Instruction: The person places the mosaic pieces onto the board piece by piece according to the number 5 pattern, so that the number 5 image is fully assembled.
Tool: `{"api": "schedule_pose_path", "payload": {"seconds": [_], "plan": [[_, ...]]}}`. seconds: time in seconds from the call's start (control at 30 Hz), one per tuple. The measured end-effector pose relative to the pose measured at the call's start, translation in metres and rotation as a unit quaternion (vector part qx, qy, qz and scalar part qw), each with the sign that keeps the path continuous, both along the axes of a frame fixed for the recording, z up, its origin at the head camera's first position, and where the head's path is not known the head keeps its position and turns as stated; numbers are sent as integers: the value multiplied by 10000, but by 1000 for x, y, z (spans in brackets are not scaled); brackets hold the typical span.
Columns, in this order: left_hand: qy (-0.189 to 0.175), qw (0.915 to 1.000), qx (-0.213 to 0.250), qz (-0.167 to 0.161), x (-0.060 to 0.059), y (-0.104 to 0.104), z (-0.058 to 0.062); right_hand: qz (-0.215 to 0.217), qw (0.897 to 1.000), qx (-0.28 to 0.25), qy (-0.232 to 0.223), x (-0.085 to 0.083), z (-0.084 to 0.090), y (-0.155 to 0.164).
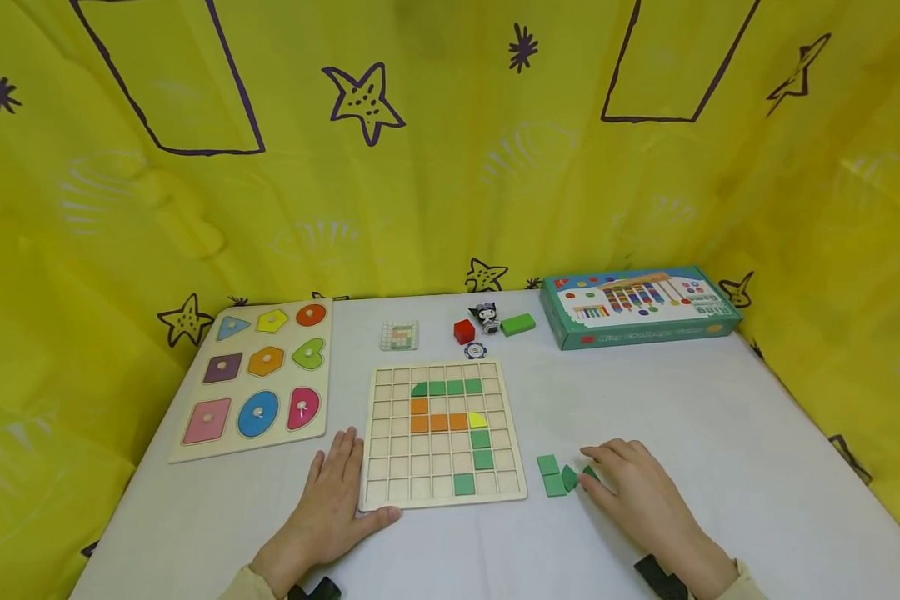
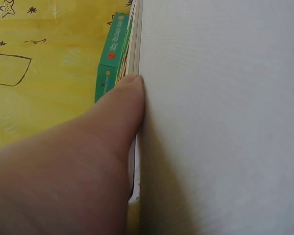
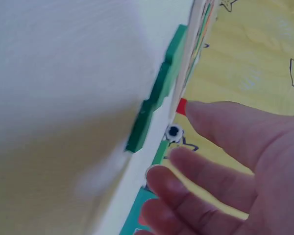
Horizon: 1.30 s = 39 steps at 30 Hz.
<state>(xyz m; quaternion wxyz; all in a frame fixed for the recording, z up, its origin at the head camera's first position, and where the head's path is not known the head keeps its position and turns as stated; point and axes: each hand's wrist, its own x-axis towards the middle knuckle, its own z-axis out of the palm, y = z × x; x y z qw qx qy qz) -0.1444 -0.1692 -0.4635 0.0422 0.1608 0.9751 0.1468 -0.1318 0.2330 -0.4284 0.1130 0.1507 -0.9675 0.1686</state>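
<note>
Left hand (image 1: 328,498) lay flat on the white table (image 1: 720,433), fingers straight and together, thumb pressed along the near edge of the wooden grid board (image 1: 390,467); the left wrist view confirmed the thumb against the board's rim, holding nothing. Right hand (image 1: 637,492) hovered over the loose green tiles (image 1: 558,477) just right of the board, fingers relaxed and slightly spread, fingertips at the rightmost tile; cannot tell whether any tile was actually pinched. Right wrist view showed the fingers (image 3: 220,147) apart with the green tiles (image 3: 154,105) just beyond them.

Board already carried a winding line of green, orange and one yellow piece, last green one in the bottom row. Judged best handling: keep the left hand bracing the board, pinch one tile by its sides, lift clear, lower flat into a cell.

Room: bare table right of the tiles, near edge close under both wrists. Shape puzzle (image 1: 258,379) sat well left; red cube (image 1: 463,331), small figure (image 1: 486,317), green block (image 1: 517,324) and game box (image 1: 637,307) stayed far back, out of the path
</note>
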Motion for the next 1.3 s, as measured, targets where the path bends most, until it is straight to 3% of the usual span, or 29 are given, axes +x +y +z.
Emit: {"api": "schedule_pose_path", "payload": {"seconds": [0.33,0.73,0.83,1.07,1.3], "plan": [[101,9999,57,-24,0,-1,-1,-396,9964,-95,-743,1,-4,2],[94,9999,118,-30,0,-1,0,537,9984,-138,72,-4,-7,7],[55,9999,127,-18,0,-1,0,353,9992,-129,-97,-5,-4,9],[121,9998,122,-25,1,-1,0,-327,9946,108,-983,-7,0,13],[209,9997,117,-46,1,-1,-1,-216,9972,231,-681,-11,-4,12]]}}
